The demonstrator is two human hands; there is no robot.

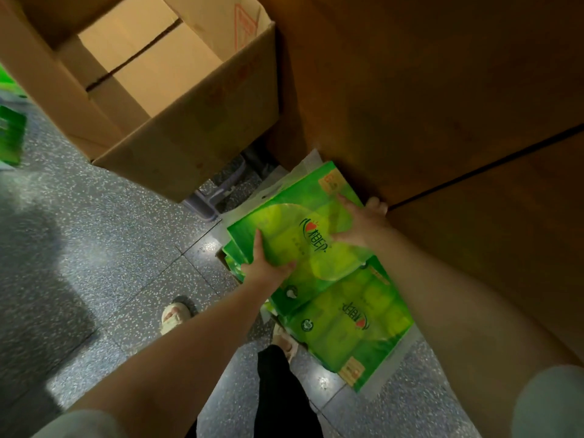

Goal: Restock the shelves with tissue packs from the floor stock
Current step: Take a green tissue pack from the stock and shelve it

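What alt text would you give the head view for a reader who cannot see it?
Both hands, the left hand and right hand, grip a green tissue pack at its opposite edges, above another green pack on the speckled floor. An open cardboard box is behind, with a brown wooden panel on the right.

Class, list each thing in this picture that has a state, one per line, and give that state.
Top tissue pack: sealed, gripped at both sides by the hands.
Lower tissue pack: sealed, lying on the floor, partly under the top one.
Cardboard box: open, flaps up, nothing visible inside.
Left hand: gripping.
Right hand: gripping.
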